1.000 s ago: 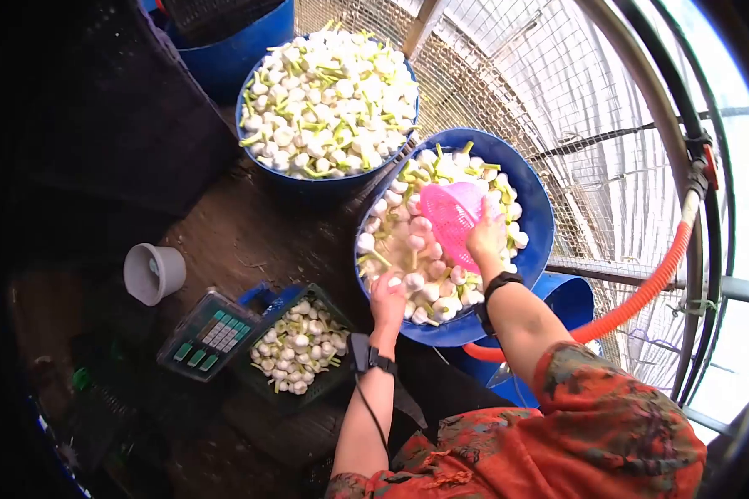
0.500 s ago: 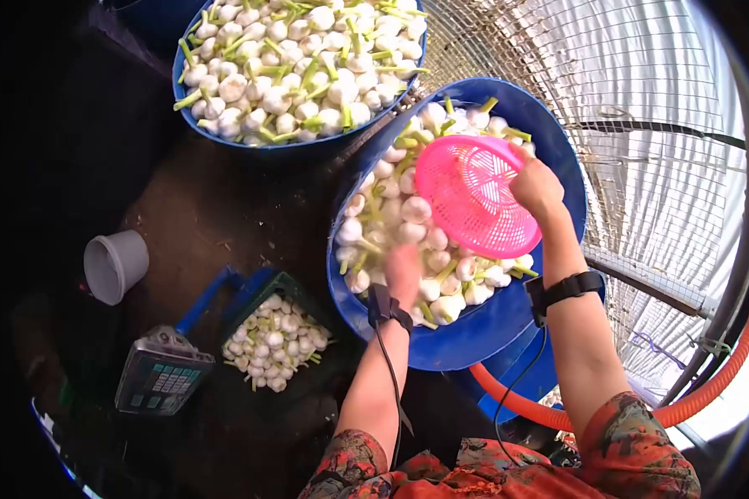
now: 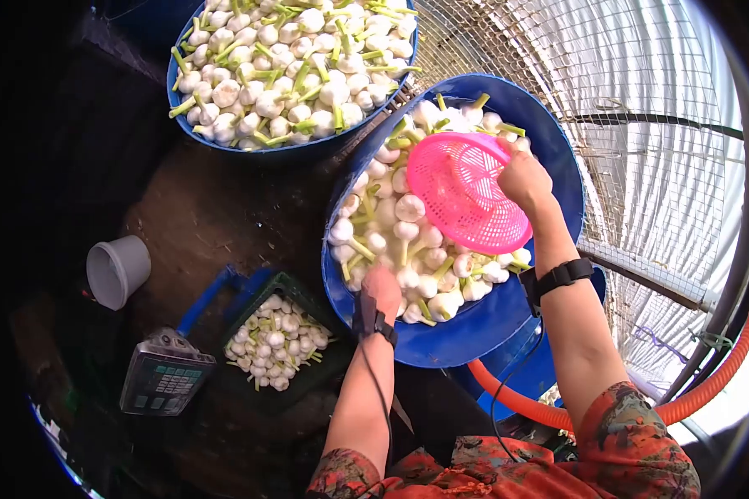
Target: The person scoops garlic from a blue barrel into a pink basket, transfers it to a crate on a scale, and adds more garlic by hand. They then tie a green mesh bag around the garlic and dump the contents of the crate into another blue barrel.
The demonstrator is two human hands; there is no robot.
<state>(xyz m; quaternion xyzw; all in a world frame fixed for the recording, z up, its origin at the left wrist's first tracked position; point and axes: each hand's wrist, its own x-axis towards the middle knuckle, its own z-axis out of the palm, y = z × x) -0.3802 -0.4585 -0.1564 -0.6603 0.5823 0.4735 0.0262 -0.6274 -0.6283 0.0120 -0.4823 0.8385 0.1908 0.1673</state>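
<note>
My right hand grips the rim of a pink plastic colander, which is tilted over the garlic. Below it, a blue tub holds water with many garlic bulbs floating in it, their green stems cut short. My left hand reaches down among the bulbs at the tub's near left side. Its fingers are hidden by the water and garlic, so what they hold, if anything, does not show.
A second blue tub heaped with garlic stands at the upper left. On the floor are a grey bucket, a scale display and a dark green crate of bulbs. An orange hose and wire mesh lie to the right.
My left hand has moved left and toward me within the tub. The right hand still holds the colander in nearly the same spot; the whole view has shifted slightly.
</note>
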